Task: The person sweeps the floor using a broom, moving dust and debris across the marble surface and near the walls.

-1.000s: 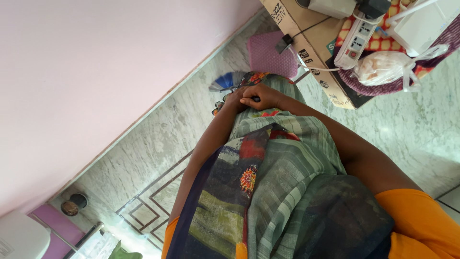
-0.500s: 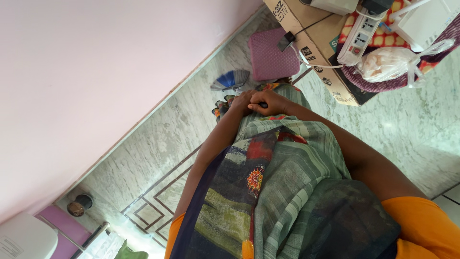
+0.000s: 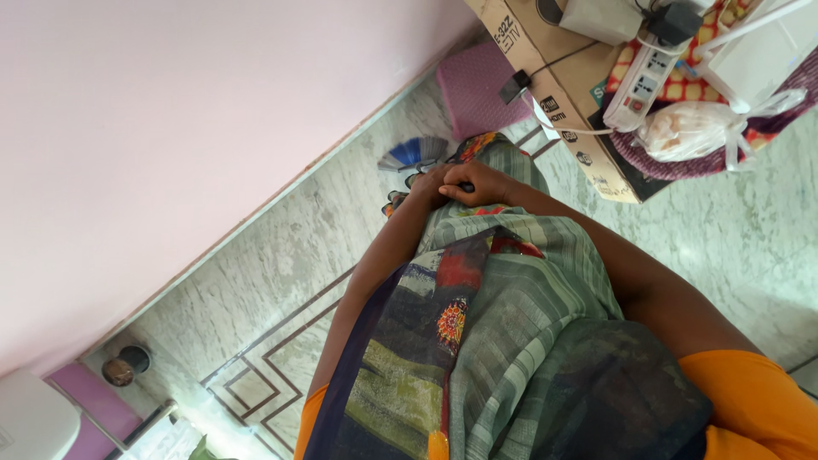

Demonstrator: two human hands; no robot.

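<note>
So the pink wall (image 3: 170,128) eats the whole upper left of the frame, and the marble floor (image 3: 281,247) runs diagonally below it, from lower left up to the top centre and down the right edge. Your green striped drape (image 3: 520,341) fills the lower centre, with orange sleeves (image 3: 750,400) poking out at the lower right.

Up in the top right there's a cardboard box (image 3: 554,77) lying flat, with a white power strip (image 3: 641,81) on it and a knotted plastic bag (image 3: 694,128) just beside the strip. A pink mat (image 3: 477,89) sits on the floor left of the box, against the wall. A blue fan-shaped thing (image 3: 413,153) lies on the floor just below the mat.

Your hands meet at centre frame, right on top of the bunched cloth. Your right hand (image 3: 481,183) is curled closed, pinching a small dark thing (image 3: 466,186), can't tell what it is. Your left hand (image 3: 426,183) is touching the right one, fingers folded in on the fabric, though whether it's really gripping anything I can't tell.

Tiny round dark pot (image 3: 119,366) at lower left.
</note>
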